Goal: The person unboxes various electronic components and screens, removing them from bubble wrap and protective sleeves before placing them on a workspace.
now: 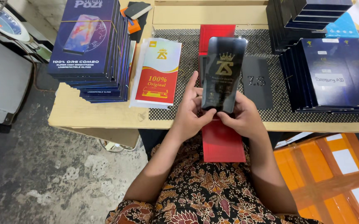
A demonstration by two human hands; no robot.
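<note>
Glossy black phone display panel with gold crown emblem [223,74]: held upright-tilted above the table edge, long axis running away from the person, lower end between both hands. Left hand [192,110]: thumb pressed on the lower front, fingers curled behind the left edge. Right hand [243,116]: equally near, pinching the bottom right corner. Beneath: long red flat box [221,143]. Left: red-and-white package [158,76], stack of dark blue boxes [90,45].
</note>
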